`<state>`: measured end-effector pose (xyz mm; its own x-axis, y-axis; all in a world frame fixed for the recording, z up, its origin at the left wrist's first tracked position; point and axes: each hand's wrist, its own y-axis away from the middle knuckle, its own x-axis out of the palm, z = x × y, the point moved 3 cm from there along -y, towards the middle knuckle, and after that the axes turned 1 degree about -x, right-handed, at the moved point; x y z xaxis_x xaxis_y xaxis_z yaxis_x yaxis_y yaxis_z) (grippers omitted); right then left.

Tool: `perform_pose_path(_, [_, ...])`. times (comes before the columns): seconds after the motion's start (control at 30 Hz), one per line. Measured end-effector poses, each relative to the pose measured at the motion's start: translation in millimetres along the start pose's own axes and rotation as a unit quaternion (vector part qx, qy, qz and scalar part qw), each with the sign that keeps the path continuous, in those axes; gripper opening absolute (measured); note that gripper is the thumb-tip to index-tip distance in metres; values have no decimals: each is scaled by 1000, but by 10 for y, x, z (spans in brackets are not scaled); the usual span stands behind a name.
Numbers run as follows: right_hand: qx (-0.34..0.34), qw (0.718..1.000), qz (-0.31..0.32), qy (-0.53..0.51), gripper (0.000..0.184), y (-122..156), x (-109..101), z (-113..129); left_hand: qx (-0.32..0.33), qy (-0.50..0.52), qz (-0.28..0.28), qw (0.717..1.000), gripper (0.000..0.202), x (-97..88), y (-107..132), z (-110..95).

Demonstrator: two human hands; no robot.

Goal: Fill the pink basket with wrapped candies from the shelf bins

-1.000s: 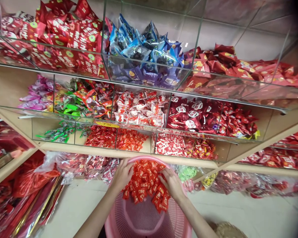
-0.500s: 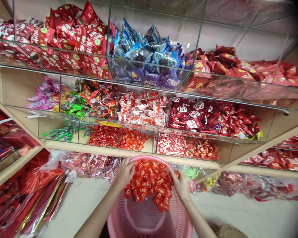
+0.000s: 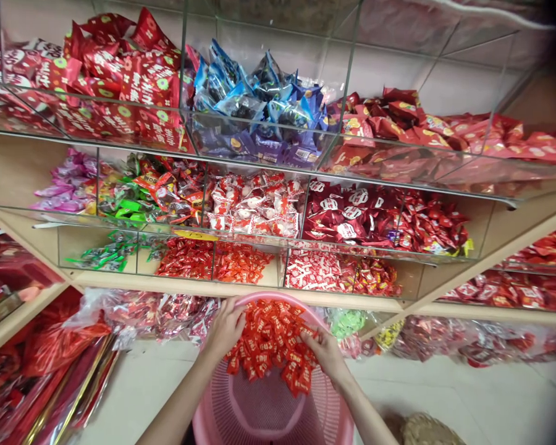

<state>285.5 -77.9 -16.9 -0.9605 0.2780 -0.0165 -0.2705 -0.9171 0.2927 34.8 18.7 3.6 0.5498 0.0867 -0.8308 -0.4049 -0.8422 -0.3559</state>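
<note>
A pink plastic mesh basket (image 3: pixel 208 405) stands low in front of me, below the shelves. Small red wrapped candies (image 3: pixel 259 349) are heaped in its far half, while its near part shows bare mesh. On the far left rim, my left hand (image 3: pixel 225 327) is closed round the edge, thumb inside by the heap. My right hand (image 3: pixel 327 353) reaches over the right side of the basket, its fingers curled and pressed together on candies at the heap's right edge. Exactly how many it pinches is hidden.
Shelves with clear dividers hold snack bags (image 3: pixel 254 99) and wrapped sweets. Similar red candies (image 3: pixel 243 262) lie in a bottom-shelf bin above the basket. Filled plastic bags (image 3: pixel 426 337) line the floor under the shelf. A woven basket (image 3: pixel 429 429) stands at lower right.
My right hand has left the right rim and moved inward onto the candies. My left hand stays on the rim. The view has shifted slightly to the right.
</note>
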Motion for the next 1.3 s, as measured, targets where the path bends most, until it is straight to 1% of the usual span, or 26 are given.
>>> perform_pose_path(0.07, [-24, 998, 3, 61, 49, -59, 5, -29, 2, -1, 0, 1000, 29, 1, -2, -1])
perform_pose_path(0.13, [-43, 993, 12, 109, 46, -118, 18, -51, 0, -4, 2, 1000, 29, 0, -5, -3])
perform_pose_path(0.23, [-54, 988, 13, 143, 43, -186, 46, -82, -2, -7, 6, 1000, 30, -5, -7, -7])
perform_pose_path(0.37, [-93, 977, -34, 187, 44, -205, 64, -81, -2, -11, 7, 1000, 29, -1, -3, -6])
perform_pose_path(0.47, [-132, 964, -75, 218, 44, -175, 45, -24, -5, -11, 5, 1000, 29, 9, 1, 5])
perform_pose_path(0.53, [-145, 962, -94, 214, 43, -147, 14, 35, -6, -7, 2, 1000, 28, 15, 1, 11])
perform_pose_path(0.6, [-125, 973, -97, 168, 43, -114, -27, 87, -5, -4, 1, 1000, 28, 20, 0, 17])
perform_pose_path(0.7, [-39, 995, -86, 20, 43, -37, -87, 130, -4, 0, 2, 1000, 28, 27, -1, 29])
perform_pose_path(0.77, [7, 993, -77, -90, 40, 29, -118, 153, -1, 1, 0, 1000, 28, 32, 1, 37])
perform_pose_path(0.8, [20, 989, -70, -133, 38, 60, -129, 165, 2, 2, -2, 1000, 28, 34, 2, 41])
perform_pose_path(0.87, [24, 983, -48, -173, 38, 102, -143, 192, 6, 4, -5, 1000, 28, 38, 3, 46])
perform_pose_path(0.93, [0, 989, -40, -144, 44, 112, -147, 223, 5, 5, -5, 1000, 28, 41, 3, 48])
perform_pose_path(0.97, [-27, 993, -42, -109, 46, 106, -141, 244, 4, 3, -3, 1000, 28, 42, 2, 47])
perform_pose_path(1.03, [-104, 993, -48, -23, 49, 86, -98, 295, 2, 0, 0, 1000, 28, 39, 1, 41])
perform_pose_path(1.07, [-145, 988, -43, 21, 50, 74, -57, 318, 1, -1, 2, 1000, 28, 35, 1, 36])
perform_pose_path(1.13, [-208, 973, -11, 101, 50, 48, 52, 337, -1, -2, 4, 1000, 28, 25, 2, 25])
perform_pose_path(1.23, [-250, 947, 49, 196, 51, -6, 200, 281, -5, 3, 8, 1000, 29, 10, 4, 14])
perform_pose_path(1.3, [-271, 928, 61, 247, 52, -51, 244, 218, -8, 16, 5, 1000, 29, -1, 2, 13])
